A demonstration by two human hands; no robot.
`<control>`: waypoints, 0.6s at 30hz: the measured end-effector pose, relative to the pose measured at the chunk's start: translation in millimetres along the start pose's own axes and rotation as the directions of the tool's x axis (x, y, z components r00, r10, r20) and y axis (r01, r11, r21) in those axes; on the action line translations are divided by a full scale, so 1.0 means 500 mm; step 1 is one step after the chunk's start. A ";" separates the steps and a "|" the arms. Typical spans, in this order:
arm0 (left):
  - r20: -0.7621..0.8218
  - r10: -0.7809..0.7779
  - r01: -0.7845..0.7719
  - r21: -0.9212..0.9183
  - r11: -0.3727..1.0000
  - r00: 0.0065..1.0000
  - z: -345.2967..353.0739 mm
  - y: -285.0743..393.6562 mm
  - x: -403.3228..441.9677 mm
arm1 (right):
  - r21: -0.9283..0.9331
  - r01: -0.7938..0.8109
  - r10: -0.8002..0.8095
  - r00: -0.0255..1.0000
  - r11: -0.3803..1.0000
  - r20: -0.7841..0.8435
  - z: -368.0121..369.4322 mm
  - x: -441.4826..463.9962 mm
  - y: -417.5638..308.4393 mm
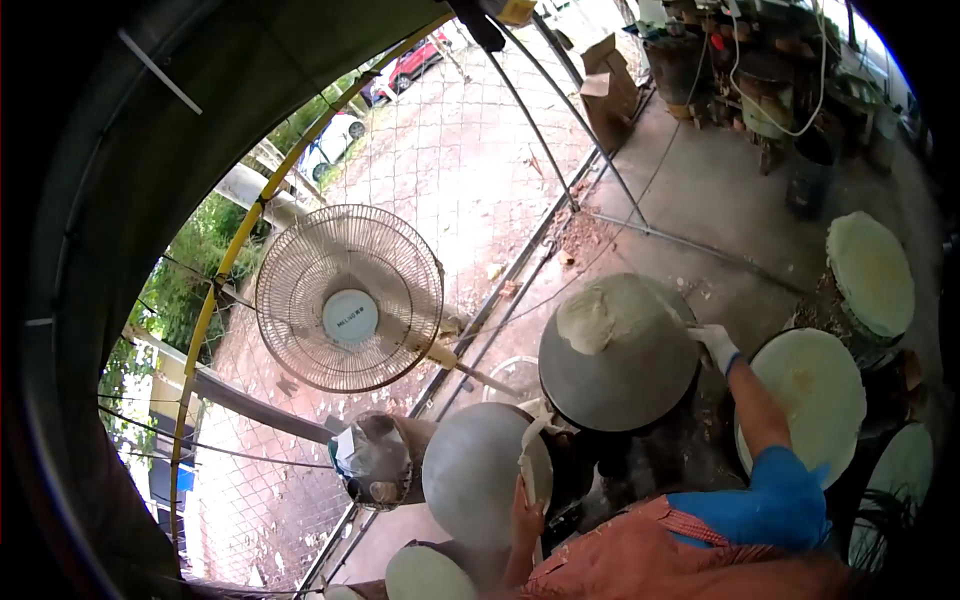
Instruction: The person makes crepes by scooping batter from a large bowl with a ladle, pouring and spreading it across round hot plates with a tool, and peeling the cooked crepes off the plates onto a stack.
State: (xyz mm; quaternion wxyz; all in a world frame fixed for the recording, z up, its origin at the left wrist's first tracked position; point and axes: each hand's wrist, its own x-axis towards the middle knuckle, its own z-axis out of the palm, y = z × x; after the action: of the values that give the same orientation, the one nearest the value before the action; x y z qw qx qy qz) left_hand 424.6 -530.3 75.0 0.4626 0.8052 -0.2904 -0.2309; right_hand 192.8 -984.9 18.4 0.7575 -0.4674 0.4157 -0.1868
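Note:
My left hand (pixel 527 512) is closed around a long pale strip (pixel 533 440); its upper end leans across the gap between two round plates. Beneath the strip is the smaller grey round plate (pixel 478 475), its surface bare. My right hand (pixel 716 345), in a whitish glove, is at the right rim of the larger grey round plate (pixel 625 385). Its fingers look closed, and what they hold is too small to make out. A lump of pale batter or dough (pixel 590 322) lies on the upper part of that plate, with a thin smear running right from it.
A big round fan (pixel 350 315) stands left, before a wire mesh. Pale round sheets (pixel 815 395) (pixel 870 275) lie at the right, another pale disc (pixel 430 575) at the bottom. A foil-topped drum (pixel 375 460), metal poles (pixel 600 150), a cardboard box (pixel 608 95) and buckets (pixel 768 100) surround the area.

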 end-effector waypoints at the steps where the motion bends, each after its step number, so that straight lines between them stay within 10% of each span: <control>1: -0.008 -0.124 0.124 0.044 0.991 0.992 0.006 0.069 -0.015 | -0.080 -0.044 0.038 0.997 0.996 -0.071 0.039 -0.028 -0.051; 4: -0.001 -0.061 0.061 0.038 0.997 0.998 -0.001 -0.031 -0.029 | -0.194 -0.034 0.068 0.983 0.980 0.170 0.099 -0.021 0.024; 7: 0.091 -0.234 0.250 -0.233 0.940 0.968 -0.012 0.018 -0.059 | -0.175 0.368 -0.302 0.899 0.913 0.317 0.005 0.039 0.115; 10: 0.094 -0.419 0.422 -0.374 0.826 0.903 -0.018 0.086 -0.088 | -0.209 -0.227 0.256 0.959 0.951 0.120 -0.017 0.044 -0.055; 15: 0.075 -0.515 0.490 -0.450 0.746 0.854 -0.028 0.064 -0.104 | -0.263 -0.217 0.258 0.957 0.940 0.131 0.118 0.001 -0.044; 18: 0.072 -0.525 0.480 -0.523 0.704 0.848 -0.008 0.058 -0.099 | -0.360 0.242 -0.036 0.869 0.901 0.493 -0.004 0.080 0.089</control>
State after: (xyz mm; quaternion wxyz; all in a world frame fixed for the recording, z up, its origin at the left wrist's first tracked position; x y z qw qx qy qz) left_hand 384.2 -505.8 107.5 0.5942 0.7057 0.0335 -0.3844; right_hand 209.8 -991.0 -38.4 0.7050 -0.6763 0.2115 -0.0304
